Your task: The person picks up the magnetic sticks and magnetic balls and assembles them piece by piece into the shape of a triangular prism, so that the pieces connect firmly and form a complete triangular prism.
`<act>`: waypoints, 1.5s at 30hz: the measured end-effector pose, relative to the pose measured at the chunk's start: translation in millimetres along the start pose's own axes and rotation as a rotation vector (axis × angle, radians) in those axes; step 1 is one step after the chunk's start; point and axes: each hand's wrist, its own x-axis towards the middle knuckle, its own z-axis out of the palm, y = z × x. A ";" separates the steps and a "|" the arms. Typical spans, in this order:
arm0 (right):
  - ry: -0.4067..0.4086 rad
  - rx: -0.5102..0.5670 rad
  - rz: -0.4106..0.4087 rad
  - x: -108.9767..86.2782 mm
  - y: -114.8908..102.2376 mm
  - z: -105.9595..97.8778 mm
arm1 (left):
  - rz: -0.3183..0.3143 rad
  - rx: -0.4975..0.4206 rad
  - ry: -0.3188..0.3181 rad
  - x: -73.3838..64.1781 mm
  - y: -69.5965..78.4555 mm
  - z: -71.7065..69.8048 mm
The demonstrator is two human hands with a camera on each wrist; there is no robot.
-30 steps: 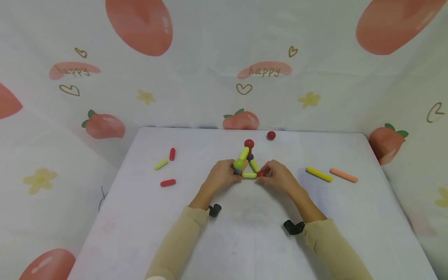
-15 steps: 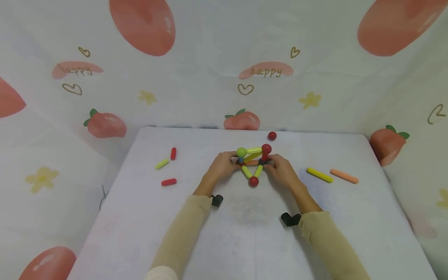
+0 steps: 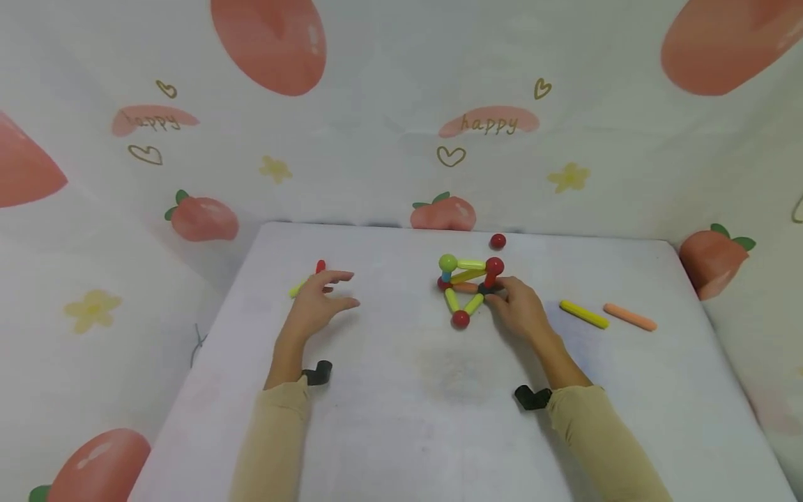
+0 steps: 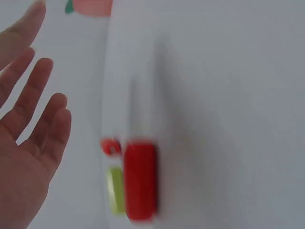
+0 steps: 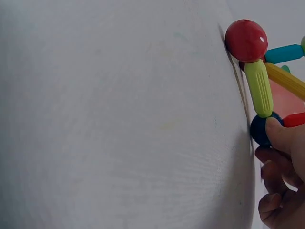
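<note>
A frame of rods and balls stands mid-table, with a green ball and a red ball raised on short upright rods. Its lower triangle points toward me and ends in another red ball. My right hand pinches the dark blue ball at the frame's right corner between thumb and fingers. Off to the left, my left hand holds nothing, thumb and fingers spread. Under and beside it lie a lime rod, a red rod and a second red rod, blurred in the left wrist view.
A loose red ball sits near the table's back edge. On the right lie a yellow rod and an orange rod. A printed cloth hangs behind the white table.
The frame has been turned, so a red ball now points toward me. My left hand has let go of it and moved left to the loose rods; my right hand still holds the dark blue ball.
</note>
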 end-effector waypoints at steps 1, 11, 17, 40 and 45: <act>0.004 -0.001 -0.003 -0.3 0.5 0.0 | -0.040 0.015 0.000 -3.9 -7.3 -4.4; 0.014 0.011 0.010 -2.2 -0.3 -2.4 | -0.175 0.080 0.019 -27.0 -59.4 -24.5; 0.008 0.017 0.010 -0.8 -1.4 -0.9 | -0.157 0.130 0.020 -27.5 -66.4 -24.4; 0.018 0.024 -0.009 -0.6 1.8 0.0 | 0.259 -0.352 -0.135 5.3 70.0 113.8; 0.020 0.024 -0.022 0.3 1.1 -1.4 | 0.261 -0.354 -0.175 12.4 83.6 149.5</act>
